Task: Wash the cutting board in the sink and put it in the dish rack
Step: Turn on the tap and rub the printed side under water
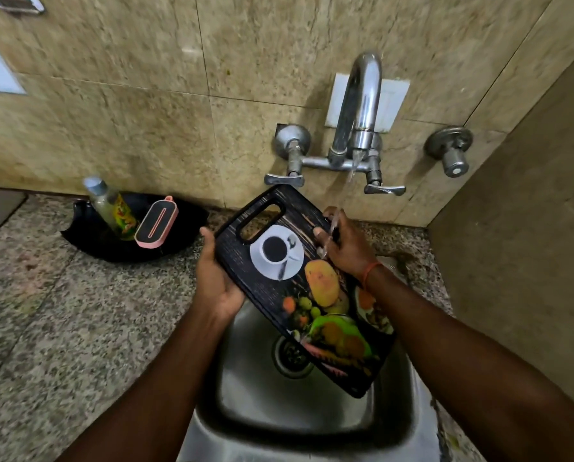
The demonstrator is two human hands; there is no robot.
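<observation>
Cutting board (299, 288) tilted over sink (392, 418), left hand (217, 278) gripping its left edge, right hand (345, 245) clasping its right edge under running tap (359, 111) water.

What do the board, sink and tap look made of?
Board: likely plastic, a glossy printed photo face and moulded handle slot. Sink: brushed stainless steel, dull grey sheen. Tap: chromed metal with mirror-like reflections.

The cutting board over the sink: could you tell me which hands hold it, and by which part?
Both hands hold the cutting board: the left hand grips its left long edge, the right hand its right edge near the handle end.
</observation>
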